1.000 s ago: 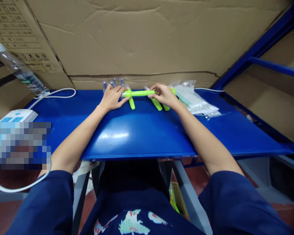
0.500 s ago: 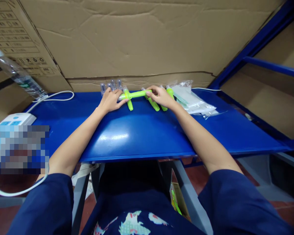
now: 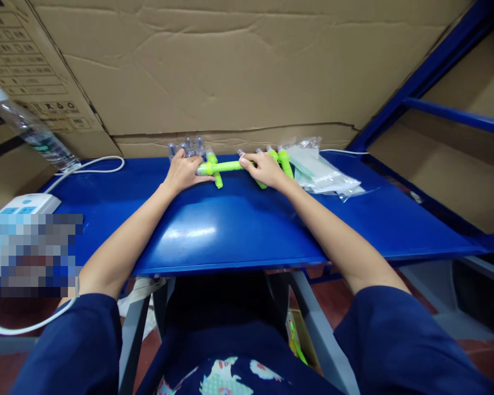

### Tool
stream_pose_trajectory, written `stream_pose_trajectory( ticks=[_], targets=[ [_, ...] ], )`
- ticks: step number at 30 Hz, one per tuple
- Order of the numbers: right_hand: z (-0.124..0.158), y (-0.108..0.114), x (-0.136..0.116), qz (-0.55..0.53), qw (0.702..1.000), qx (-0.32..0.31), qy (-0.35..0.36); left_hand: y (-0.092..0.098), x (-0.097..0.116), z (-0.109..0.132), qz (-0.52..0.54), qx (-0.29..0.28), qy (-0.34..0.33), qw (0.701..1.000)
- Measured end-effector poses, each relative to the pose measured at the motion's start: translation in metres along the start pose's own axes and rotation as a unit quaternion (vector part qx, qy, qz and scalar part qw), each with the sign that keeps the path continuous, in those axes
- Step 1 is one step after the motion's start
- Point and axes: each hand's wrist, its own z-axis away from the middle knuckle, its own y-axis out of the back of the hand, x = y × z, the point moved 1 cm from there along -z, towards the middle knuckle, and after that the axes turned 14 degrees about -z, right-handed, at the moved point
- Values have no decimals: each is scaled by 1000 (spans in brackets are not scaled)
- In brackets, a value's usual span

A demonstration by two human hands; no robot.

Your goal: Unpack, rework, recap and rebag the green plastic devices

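A clear, white-capped bottle [image 3: 41, 141] is standing toward the left of the bench [image 3: 230, 233], a white cable [image 3: 122, 163] is looping near its base, and brown cardboard [image 3: 247, 71] is lining the back.

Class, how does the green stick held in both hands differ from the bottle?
The green stick is slender; the bottle is thicker. The green stick lies crosswise; the bottle stands cap up. The left hand and right hand hold the green stick, not the bottle. Both have clear parts.
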Motion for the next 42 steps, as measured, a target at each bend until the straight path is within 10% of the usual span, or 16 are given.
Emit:
stream_pose_trajectory(
  ticks=[5,13,20,28,36,42],
  targets=[
    [-3,-3,4,-80,991,-54,-90,0,9,-2,11,-13,-14,1000],
    [8,0,-14,93,992,18,85,0,4,-2,4,-30,8,1000],
    [13,-22,-24,161,984,-78,3,-10,-7,0,-38,-36,-35,998],
    [5,-7,-26,-77,983,-151,-64,-13,-9,1,-101,5,-72,992],
    [10,8,-22,-368,854,-253,-265,-14,3,-1,-104,38,-109,988],
    [7,-8,-21,-150,980,-104,-82,1,3,-3,-132,-21,-51,990]
  ],
)
